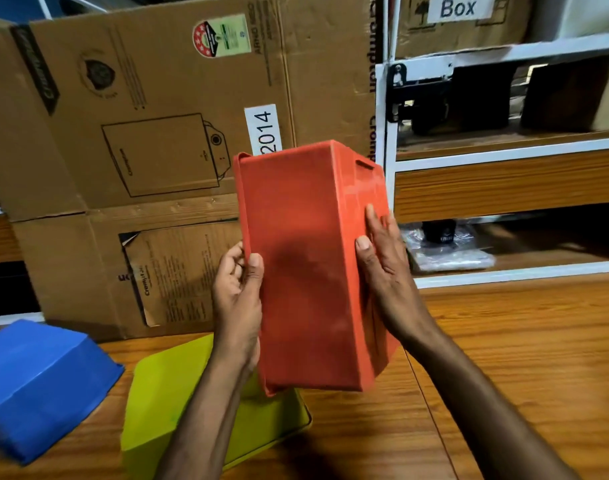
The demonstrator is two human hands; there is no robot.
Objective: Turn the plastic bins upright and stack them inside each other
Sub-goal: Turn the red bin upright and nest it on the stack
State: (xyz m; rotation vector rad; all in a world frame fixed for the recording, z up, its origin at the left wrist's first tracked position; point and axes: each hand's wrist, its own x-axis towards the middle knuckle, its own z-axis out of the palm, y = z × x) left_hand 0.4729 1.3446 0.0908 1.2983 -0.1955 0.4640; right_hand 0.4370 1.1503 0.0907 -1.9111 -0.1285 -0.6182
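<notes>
Both hands hold the orange bin (303,271) up in front of the person, above the table (521,358), standing on end with one broad, plain face turned toward the camera and its opening turned away out of sight. The left hand (239,299) has its grip clamped on the bin's left rim, thumb laid on the broad face and fingers curled round the lip behind it. The right hand (386,271) has its grip clamped on the opposite edge, thumb on the broad face and fingers lying along the side wall, which has a slot handle near its top. The bin's lower end hangs over the yellow-green bin (171,403), which lies upside down on the table; whether the two touch cannot be told. Just left of it the blue bin (43,382) also lies upside down on the table, at the picture's edge. Behind them stand large cardboard boxes (150,98), one with a white label reading "2014" (265,131). To the right is a white-framed shelf rack (504,157) holding dark items and a box labelled "Box" (457,8).
</notes>
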